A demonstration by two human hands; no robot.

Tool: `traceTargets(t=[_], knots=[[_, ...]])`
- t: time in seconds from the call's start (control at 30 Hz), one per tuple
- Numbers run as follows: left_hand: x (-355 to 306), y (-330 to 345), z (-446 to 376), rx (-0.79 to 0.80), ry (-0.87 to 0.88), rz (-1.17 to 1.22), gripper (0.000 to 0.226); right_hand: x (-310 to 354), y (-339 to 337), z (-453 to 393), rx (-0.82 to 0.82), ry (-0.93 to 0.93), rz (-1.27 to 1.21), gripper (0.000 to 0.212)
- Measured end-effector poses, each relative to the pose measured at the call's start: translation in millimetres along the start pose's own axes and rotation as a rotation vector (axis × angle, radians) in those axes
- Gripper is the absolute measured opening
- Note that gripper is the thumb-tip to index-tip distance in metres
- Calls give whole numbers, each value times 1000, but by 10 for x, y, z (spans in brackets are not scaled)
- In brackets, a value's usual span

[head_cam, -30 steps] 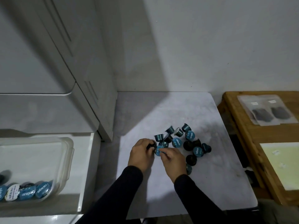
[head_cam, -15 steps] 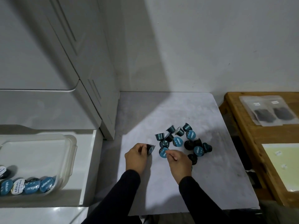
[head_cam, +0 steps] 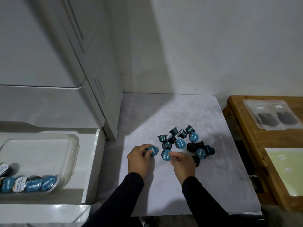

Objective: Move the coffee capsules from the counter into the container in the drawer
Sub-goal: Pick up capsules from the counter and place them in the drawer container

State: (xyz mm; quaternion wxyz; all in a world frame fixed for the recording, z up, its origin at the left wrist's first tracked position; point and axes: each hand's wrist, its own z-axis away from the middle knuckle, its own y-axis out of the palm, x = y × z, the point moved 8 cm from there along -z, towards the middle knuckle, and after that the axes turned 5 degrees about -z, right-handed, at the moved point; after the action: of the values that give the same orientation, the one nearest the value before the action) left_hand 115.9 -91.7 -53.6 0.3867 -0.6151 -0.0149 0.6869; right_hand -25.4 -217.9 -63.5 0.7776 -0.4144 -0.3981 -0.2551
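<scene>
Several blue-lidded coffee capsules (head_cam: 180,143) lie in a loose heap on the grey counter (head_cam: 213,177). My left hand (head_cam: 140,158) grips one capsule (head_cam: 153,151) at the heap's left edge, its blue lid facing up. My right hand (head_cam: 183,164) pinches another capsule (head_cam: 165,155) just beside it. At the far left, a clear plastic container (head_cam: 72,149) sits in the open white drawer (head_cam: 91,161), with several capsules (head_cam: 32,184) lined along its near side.
A tall white cabinet (head_cam: 91,71) stands between the drawer and the counter. A wooden table (head_cam: 246,131) at the right carries two clear bags with dark contents (head_cam: 272,117) and a pale yellow sheet (head_cam: 288,169). A white wall rises behind the counter.
Both hands have drawn slightly apart and back from the heap, each with a capsule. The capsule in my left hand has turned its blue lid up.
</scene>
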Motion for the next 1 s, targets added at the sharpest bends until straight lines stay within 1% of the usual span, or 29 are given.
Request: traceTargets(t=[0.1, 0.17, 0.3, 0.43, 0.53, 0.6, 0.7, 0.8, 0.9, 1.0], knots=[[4, -31, 32, -14, -51, 86, 17, 41, -52, 7, -25, -3, -14, 26], [-67, -61, 59, -16, -45, 137, 18, 123, -91, 19, -32, -31, -31, 26], [-321, -198, 125, -20, 26, 216, 25, 364, -227, 57, -79, -166, -53, 25], [-610, -500, 222, -36, 118, 263, 26, 638, -364, 156, -81, -251, -247, 22], [-789, -847, 293, -58, 186, 240, 25, 929, -383, 280, -33, -248, -364, 34], [-905, -1104, 323, -55, 243, 207, 24, 1151, -352, 378, 10, -280, -361, 40], [-1019, -1480, 339, -9, 301, 136, 26, 1463, -195, 557, 106, -321, -361, 34], [-996, -1882, 313, 12, 330, 41, 27, 1738, 72, 765, 199, -363, -346, 31], [-861, -2337, 230, 4, 361, -114, 24, 1995, 401, 976, 276, -413, -311, 33], [-635, -2783, 84, 45, 362, -248, 25, 2193, 872, 1180, 419, -419, -232, 30]])
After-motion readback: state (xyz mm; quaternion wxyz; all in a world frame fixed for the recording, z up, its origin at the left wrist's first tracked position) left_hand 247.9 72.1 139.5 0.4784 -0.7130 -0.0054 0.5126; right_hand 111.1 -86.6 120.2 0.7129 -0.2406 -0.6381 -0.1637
